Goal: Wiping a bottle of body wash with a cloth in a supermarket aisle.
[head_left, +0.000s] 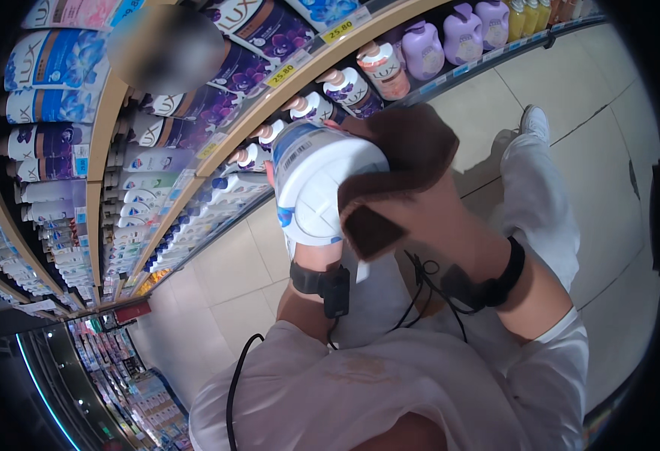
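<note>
My left hand (316, 254) grips a white bottle (311, 177) tilted so its flat base, with a barcode beside it, faces me. The bottle hides most of that hand; only fingertips and the wrist show. A brown cloth (405, 143) is in my right hand (424, 210), draped over its fingers and lying against the bottle's right side. Both wrists wear black straps with devices, and cables hang from them.
Curved wooden shelves (285, 71) hold rows of bottles, pump dispensers and purple containers (463, 37); a blurred patch covers part of them. Tiled floor (600, 188) stretches right and behind the bottle. My white shoe (533, 124) stands at right. Another stocked aisle (112, 361) shows lower left.
</note>
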Available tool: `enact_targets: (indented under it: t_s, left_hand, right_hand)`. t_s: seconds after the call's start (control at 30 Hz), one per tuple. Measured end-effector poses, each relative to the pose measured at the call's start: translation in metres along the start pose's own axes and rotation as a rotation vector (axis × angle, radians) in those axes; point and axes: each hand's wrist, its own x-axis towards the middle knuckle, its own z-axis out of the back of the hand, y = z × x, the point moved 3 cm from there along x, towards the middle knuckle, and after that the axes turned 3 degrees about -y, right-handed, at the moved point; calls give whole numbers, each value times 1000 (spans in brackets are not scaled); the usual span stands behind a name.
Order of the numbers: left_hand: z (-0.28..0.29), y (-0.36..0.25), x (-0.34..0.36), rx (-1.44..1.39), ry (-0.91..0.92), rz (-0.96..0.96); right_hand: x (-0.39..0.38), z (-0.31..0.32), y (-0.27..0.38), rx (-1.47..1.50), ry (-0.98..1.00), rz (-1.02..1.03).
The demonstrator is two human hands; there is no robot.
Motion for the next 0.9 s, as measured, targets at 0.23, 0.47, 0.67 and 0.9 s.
enact_targets:
  t_s: [0.23,0.47,0.67,0.9]
  left_hand:
    - [-15,-4,0,120,92,-23]
    - [-18,-9,-3,164,76,-113]
    - [-23,-7,-2,13,209,-12]
    - [-10,-16,4,200,462,-32]
  right_hand:
    - [-25,-1,-5,-162,20,-94]
    - [-2,-2,2,88,39,-126]
    - [5,-5,10,237,-13,-400]
    - [-2,-8,6,157,-86,-242]
